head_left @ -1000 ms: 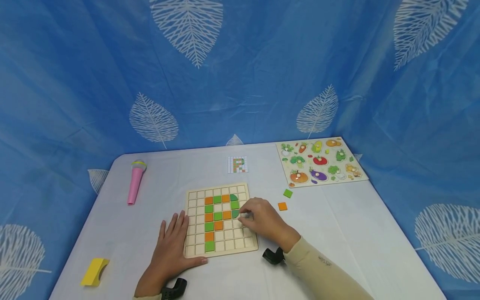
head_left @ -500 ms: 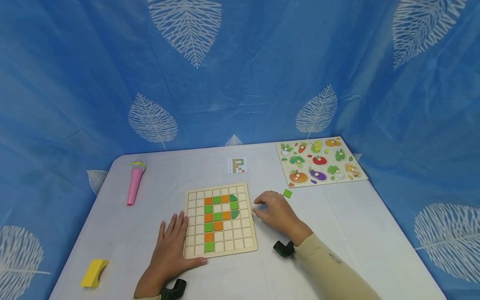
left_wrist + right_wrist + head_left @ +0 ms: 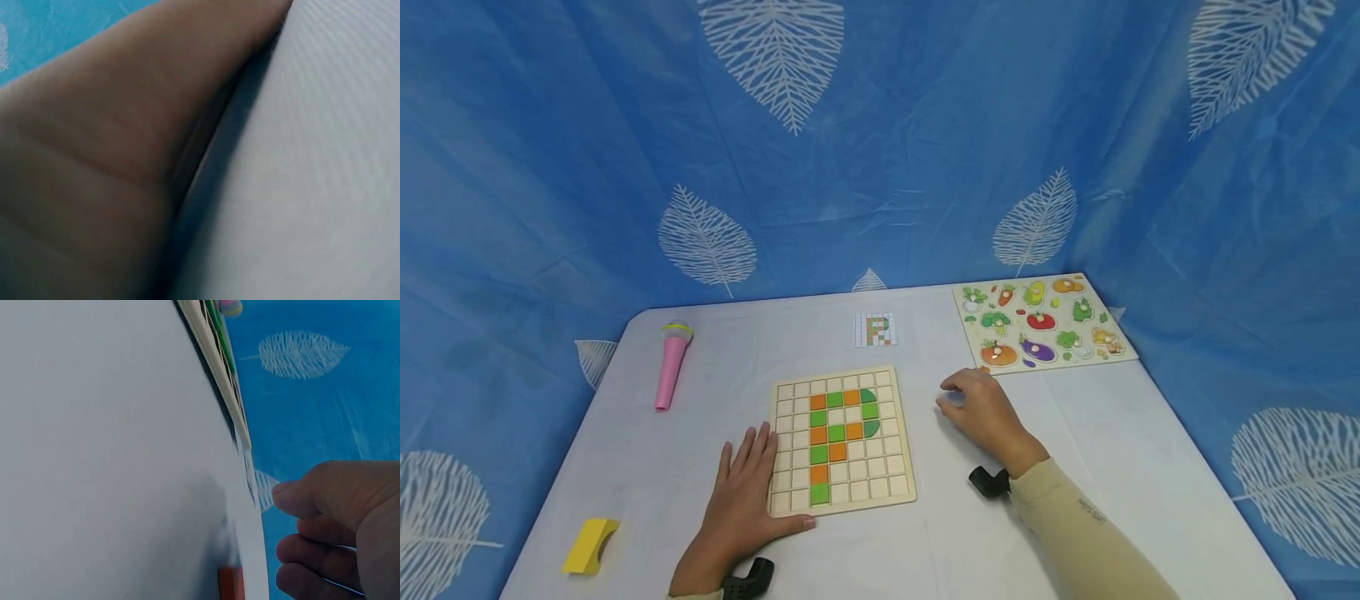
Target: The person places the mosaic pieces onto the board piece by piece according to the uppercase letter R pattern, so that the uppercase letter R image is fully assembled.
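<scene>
A wooden grid board (image 3: pixel 887 483) lies on the table, with orange and green tiles (image 3: pixel 818 454) set in a P-like shape, its bowl rounded by dark green pieces (image 3: pixel 869 428). My left hand (image 3: pixel 741 496) rests flat with straight fingers along the board's left edge, thumb at its front corner. To the right of the board, my right hand (image 3: pixel 985 412) hovers over the table, fingers loosely bent and a gap between thumb and forefinger, nothing held. An orange tile (image 3: pixel 231 584) shows below it in the right wrist view; in the head view the hand covers that spot.
Behind the board lies a small pattern card (image 3: pixel 876 330). A vegetable puzzle board (image 3: pixel 1052 333) sits at the back right, just beyond the right hand. On the left are a pink toy microphone (image 3: pixel 672 371) and a yellow arch block (image 3: pixel 589 546).
My right hand has left the board's right side and moved right, now covering the loose orange and green tiles in the head view. The left hand stays where it was.
</scene>
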`<move>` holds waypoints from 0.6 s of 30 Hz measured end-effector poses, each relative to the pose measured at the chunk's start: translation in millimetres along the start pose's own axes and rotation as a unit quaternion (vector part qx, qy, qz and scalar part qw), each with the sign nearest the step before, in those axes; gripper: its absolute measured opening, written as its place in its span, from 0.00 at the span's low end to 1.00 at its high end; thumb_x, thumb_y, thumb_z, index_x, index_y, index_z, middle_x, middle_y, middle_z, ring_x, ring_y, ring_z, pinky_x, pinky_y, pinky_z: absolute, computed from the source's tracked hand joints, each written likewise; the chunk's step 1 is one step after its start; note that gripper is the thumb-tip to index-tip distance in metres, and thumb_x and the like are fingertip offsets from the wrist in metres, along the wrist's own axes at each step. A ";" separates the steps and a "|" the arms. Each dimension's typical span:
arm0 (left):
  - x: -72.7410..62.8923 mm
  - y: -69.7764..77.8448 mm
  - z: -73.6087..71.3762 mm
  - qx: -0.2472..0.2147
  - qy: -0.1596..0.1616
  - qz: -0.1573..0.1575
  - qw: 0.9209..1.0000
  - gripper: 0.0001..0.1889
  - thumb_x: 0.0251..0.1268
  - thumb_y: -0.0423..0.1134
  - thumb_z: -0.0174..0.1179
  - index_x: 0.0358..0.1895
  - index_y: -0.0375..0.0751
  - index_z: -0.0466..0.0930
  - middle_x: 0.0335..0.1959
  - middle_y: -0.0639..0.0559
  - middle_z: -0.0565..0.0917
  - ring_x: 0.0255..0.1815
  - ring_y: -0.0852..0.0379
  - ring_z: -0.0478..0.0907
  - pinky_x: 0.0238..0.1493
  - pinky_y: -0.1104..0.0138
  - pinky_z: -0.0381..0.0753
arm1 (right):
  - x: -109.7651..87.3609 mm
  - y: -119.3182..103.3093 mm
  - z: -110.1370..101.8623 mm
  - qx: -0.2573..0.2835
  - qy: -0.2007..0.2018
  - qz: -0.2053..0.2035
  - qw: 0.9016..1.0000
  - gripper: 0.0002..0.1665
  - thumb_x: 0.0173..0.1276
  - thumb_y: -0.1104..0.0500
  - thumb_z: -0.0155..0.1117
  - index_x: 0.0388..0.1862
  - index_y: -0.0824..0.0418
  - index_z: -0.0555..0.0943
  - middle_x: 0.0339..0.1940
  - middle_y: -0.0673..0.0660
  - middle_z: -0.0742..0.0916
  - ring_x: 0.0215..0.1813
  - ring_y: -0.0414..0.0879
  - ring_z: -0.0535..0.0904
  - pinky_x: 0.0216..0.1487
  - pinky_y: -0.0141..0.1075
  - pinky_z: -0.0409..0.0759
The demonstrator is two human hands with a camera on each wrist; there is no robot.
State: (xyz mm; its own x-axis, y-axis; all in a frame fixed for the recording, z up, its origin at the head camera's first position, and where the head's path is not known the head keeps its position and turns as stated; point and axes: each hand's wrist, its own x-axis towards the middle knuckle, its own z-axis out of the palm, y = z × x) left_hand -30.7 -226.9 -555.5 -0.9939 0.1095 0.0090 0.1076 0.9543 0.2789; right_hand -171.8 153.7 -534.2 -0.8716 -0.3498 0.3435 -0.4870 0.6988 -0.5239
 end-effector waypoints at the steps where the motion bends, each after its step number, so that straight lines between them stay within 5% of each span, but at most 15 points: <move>1: 0.1 0.1 -0.1 0.000 0.000 0.000 1.000 0.81 0.32 0.95 0.55 0.83 0.32 0.56 0.85 0.36 0.53 0.85 0.37 0.44 0.79 0.39 0.36 | -0.6 2.6 -2.3 -0.001 0.001 0.007 1.000 0.12 0.61 0.64 0.82 0.42 0.64 0.89 0.41 0.55 0.89 0.47 0.51 0.85 0.56 0.48 0.83; 9: 0.1 -0.3 -1.9 -0.006 -0.001 0.004 1.000 0.80 0.33 0.93 0.57 0.83 0.32 0.55 0.85 0.36 0.53 0.85 0.37 0.43 0.79 0.39 0.35 | -3.5 20.7 -14.7 0.012 0.022 0.021 0.999 0.13 0.60 0.65 0.82 0.42 0.67 0.89 0.40 0.57 0.89 0.44 0.51 0.83 0.49 0.48 0.84; 18: -0.4 0.0 -2.0 -0.010 -0.002 0.006 1.000 0.80 0.33 0.93 0.58 0.83 0.32 0.55 0.85 0.36 0.53 0.85 0.37 0.43 0.79 0.40 0.36 | -7.3 31.1 -20.5 0.011 0.015 0.052 0.998 0.14 0.62 0.64 0.82 0.44 0.66 0.90 0.44 0.57 0.90 0.50 0.54 0.83 0.59 0.51 0.82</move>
State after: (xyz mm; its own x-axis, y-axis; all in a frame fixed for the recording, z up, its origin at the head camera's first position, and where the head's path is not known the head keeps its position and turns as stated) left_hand -30.4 -227.5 -553.6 -0.9926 0.1210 0.0089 0.1181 0.9473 0.2978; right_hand -179.5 190.8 -537.0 -0.9154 -0.2567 0.3102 -0.3957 0.7157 -0.5754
